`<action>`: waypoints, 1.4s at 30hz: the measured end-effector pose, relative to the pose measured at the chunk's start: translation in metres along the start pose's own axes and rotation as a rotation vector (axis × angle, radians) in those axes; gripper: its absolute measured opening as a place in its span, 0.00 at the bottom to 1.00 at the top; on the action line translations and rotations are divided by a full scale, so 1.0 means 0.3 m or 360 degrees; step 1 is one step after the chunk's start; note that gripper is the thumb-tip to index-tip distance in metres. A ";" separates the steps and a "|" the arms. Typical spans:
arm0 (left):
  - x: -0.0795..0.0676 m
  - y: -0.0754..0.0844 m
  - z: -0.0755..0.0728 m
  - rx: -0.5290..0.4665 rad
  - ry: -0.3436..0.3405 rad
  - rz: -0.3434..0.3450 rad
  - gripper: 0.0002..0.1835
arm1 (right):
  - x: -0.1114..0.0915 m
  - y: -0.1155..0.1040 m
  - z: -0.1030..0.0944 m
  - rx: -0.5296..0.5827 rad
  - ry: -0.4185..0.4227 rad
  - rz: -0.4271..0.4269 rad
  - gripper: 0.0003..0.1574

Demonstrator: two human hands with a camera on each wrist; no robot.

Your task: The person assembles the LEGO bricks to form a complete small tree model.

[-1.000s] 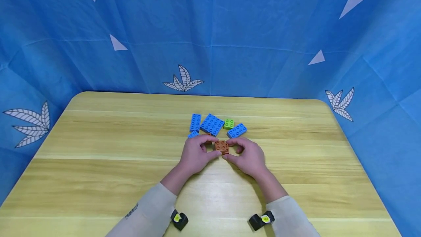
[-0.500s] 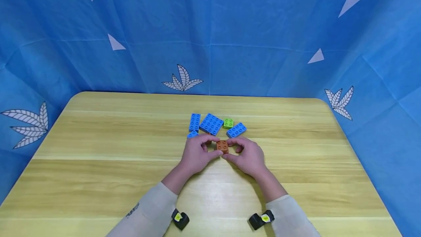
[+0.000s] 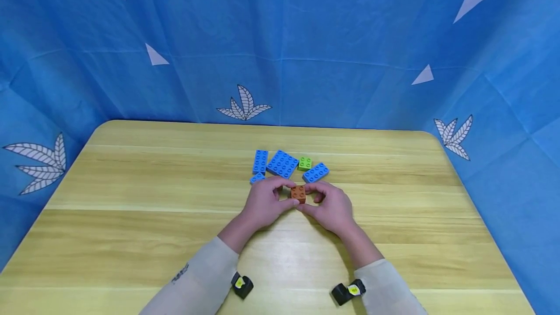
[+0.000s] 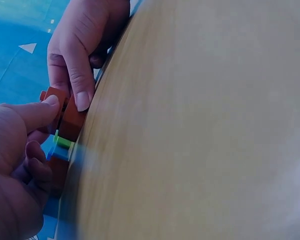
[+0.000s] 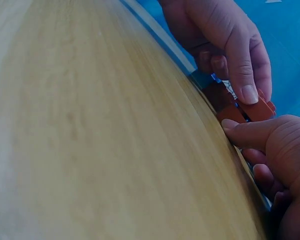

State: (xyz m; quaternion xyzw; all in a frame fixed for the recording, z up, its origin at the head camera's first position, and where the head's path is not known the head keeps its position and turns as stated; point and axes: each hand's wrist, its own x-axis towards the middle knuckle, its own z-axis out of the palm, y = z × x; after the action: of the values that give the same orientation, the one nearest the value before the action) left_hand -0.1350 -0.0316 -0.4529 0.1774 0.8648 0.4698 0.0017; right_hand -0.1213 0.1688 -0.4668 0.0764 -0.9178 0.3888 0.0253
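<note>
In the head view, a brown two-by-two toy brick (image 3: 298,192) sits between both hands at mid-table. My left hand (image 3: 267,202) pinches this upper brick between thumb and index finger. A second brown brick (image 4: 72,120), lower down at the tabletop, is pinched by my right hand (image 3: 329,207); from above, the upper one mostly hides it. In the right wrist view the upper brick (image 5: 260,110) tilts over the lower brick (image 5: 231,114), a narrow dark gap between them. Another brown brick (image 5: 217,95) lies behind, largely covered by the left hand in the head view.
Beyond the hands lie a large square blue brick (image 3: 282,164), a long blue brick (image 3: 260,162) and a small blue piece (image 3: 257,178). A green brick (image 3: 305,163) and another blue brick (image 3: 316,172) are to the right. A blue curtain (image 3: 280,52) hangs behind the wooden table (image 3: 153,237).
The left hand has shifted slightly right, bringing the upper brown brick over the lower one, which showed more at its right side before. The right hand has stayed nearly still.
</note>
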 end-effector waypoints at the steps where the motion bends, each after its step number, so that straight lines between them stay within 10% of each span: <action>1: 0.002 0.002 -0.003 0.0020 -0.0010 0.0007 0.17 | 0.000 0.000 -0.001 0.0005 -0.0004 0.0004 0.25; 42: 0.013 0.008 -0.002 0.0168 -0.0079 0.0067 0.17 | 0.001 -0.007 -0.012 0.0096 -0.0038 0.0026 0.26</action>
State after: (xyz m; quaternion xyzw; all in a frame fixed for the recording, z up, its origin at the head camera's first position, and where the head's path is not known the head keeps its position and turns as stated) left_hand -0.1380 -0.0298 -0.4502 0.2070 0.8842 0.4188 0.0039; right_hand -0.1212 0.1699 -0.4627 0.0742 -0.9065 0.4155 0.0089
